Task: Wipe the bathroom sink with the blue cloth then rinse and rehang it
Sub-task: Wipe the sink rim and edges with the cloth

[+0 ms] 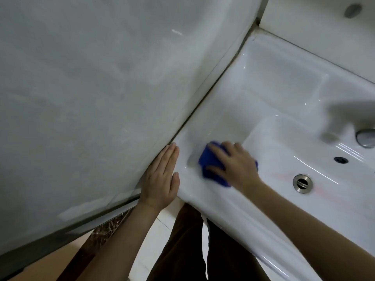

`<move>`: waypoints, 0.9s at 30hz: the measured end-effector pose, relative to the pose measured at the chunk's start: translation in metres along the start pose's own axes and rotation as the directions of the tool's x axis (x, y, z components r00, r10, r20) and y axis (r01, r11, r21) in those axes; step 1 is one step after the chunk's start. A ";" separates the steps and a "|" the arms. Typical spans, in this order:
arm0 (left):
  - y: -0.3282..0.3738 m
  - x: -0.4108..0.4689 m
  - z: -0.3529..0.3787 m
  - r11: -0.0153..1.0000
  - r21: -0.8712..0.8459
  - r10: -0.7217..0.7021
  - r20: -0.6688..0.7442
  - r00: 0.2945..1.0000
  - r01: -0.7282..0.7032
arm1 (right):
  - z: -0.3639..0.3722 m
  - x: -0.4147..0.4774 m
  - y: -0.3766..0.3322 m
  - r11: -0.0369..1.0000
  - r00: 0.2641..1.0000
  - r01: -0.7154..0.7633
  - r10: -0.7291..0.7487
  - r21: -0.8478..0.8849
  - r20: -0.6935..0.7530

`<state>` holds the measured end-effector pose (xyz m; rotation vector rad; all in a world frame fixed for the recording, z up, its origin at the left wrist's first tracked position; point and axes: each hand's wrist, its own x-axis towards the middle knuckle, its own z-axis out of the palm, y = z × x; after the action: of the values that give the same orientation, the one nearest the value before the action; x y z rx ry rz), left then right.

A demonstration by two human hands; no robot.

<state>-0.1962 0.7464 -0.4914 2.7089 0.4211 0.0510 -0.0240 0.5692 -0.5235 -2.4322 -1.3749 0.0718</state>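
Note:
The white ceramic sink (263,94) fills the right side of the head view, with a metal drain (302,183) and an overflow hole (341,160) in its basin. My right hand (233,163) presses the bunched blue cloth (211,165) flat on the sink's left ledge, fingers spread over it. My left hand (162,177) lies flat and open against the sink's left edge, beside the frosted panel, holding nothing. The faucet (366,137) is cut off at the right edge.
A frosted glass shower panel (101,98) with a metal frame stands hard against the sink's left side. A white tiled wall with a round metal fitting (353,10) rises behind. My dark trousers (186,240) and pale floor tiles show below.

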 end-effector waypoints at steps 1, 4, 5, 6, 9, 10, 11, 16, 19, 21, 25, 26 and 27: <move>0.000 0.001 0.000 1.000 0.002 0.003 -0.005 1.000 -0.003 | -0.002 0.017 0.011 0.988 0.987 -0.157 0.157 -0.001 -0.039; 0.000 0.002 0.000 1.000 0.001 0.005 -0.010 1.000 -0.005 | -0.009 0.076 0.013 0.793 0.786 -0.608 0.609 0.046 -0.104; 0.001 0.002 0.000 1.000 0.000 0.001 -0.006 1.000 -0.001 | -0.008 0.091 0.004 0.732 0.724 -0.674 0.682 0.100 -0.103; 0.001 0.001 0.000 1.000 0.001 0.000 -0.005 1.000 0.000 | -0.005 0.103 -0.009 0.680 0.674 -0.709 0.732 0.189 -0.102; 0.001 0.002 -0.001 1.000 0.000 0.008 -0.007 1.000 -0.008 | 0.001 0.113 -0.048 0.573 0.604 -0.706 0.794 0.416 -0.070; 0.001 0.002 -0.002 1.000 -0.003 0.008 -0.002 1.000 -0.008 | 0.002 0.106 -0.058 0.592 0.629 -0.695 0.775 0.409 -0.053; 0.001 0.002 -0.002 1.000 -0.003 0.008 0.003 1.000 -0.008 | 0.003 0.097 -0.066 0.635 0.673 -0.673 0.739 0.380 -0.044; 0.000 0.002 0.001 1.000 -0.010 0.006 -0.007 1.000 -0.006 | 0.003 0.080 -0.064 0.788 0.825 -0.524 0.564 0.323 -0.035; -0.001 0.001 0.004 1.000 -0.004 0.024 -0.016 1.000 -0.024 | -0.003 0.135 -0.008 0.684 0.691 -0.605 0.705 0.408 -0.157; -0.002 0.002 0.005 1.000 0.000 0.029 -0.022 0.999 -0.029 | -0.016 0.172 0.033 0.550 0.552 -0.693 0.821 0.465 -0.148; 0.000 0.003 0.002 1.000 -0.006 0.026 -0.022 0.999 -0.026 | -0.017 0.164 0.022 0.623 0.619 -0.672 0.769 0.400 -0.159; 0.000 0.004 0.002 1.000 -0.004 0.028 -0.018 0.999 -0.028 | -0.012 0.147 0.006 0.677 0.679 -0.627 0.718 0.385 -0.157; 0.001 0.004 0.001 1.000 -0.006 0.030 -0.018 0.999 -0.030 | -0.005 0.129 -0.012 0.726 0.736 -0.585 0.663 0.361 -0.141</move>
<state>-0.1924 0.7460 -0.4918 2.7105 0.3851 0.0845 0.0358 0.6816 -0.4987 -2.4218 -0.3348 0.1060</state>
